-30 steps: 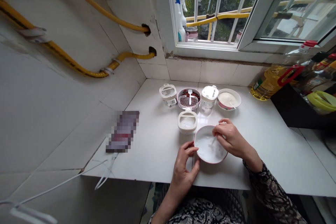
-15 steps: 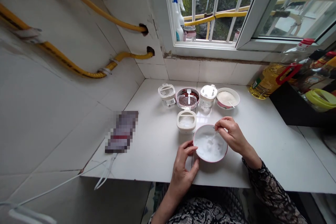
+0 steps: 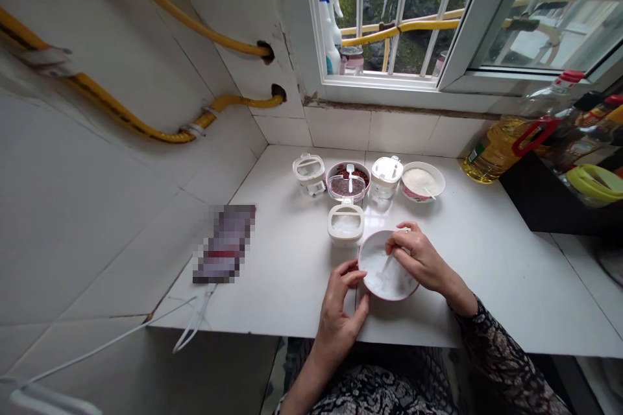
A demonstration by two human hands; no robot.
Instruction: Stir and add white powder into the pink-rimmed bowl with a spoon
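A round white bowl with a pink rim (image 3: 361, 260) sits near the front of the white counter, holding a white, wet-looking substance (image 3: 377, 275). My left hand (image 3: 341, 301) curls against the bowl's left side, with its fingers at the rim. My right hand (image 3: 416, 259) is over the bowl, pinching a small white spoon (image 3: 388, 266) whose tip is in the substance. The hand hides the bowl's far right part. Just behind the bowl stands a square lidded container with white contents (image 3: 345, 224).
Behind are a lidded jar (image 3: 309, 174), a dish of dark red grains (image 3: 346, 180), a white jar (image 3: 387, 176) and a bowl of white powder (image 3: 422, 181). A cooking-oil bottle (image 3: 506, 142) stands right; a pixelated flat object (image 3: 224, 243) lies left.
My right hand has moved left and slightly down over the bowl, carrying the spoon with it. My left hand and the bowl stay in nearly the same place.
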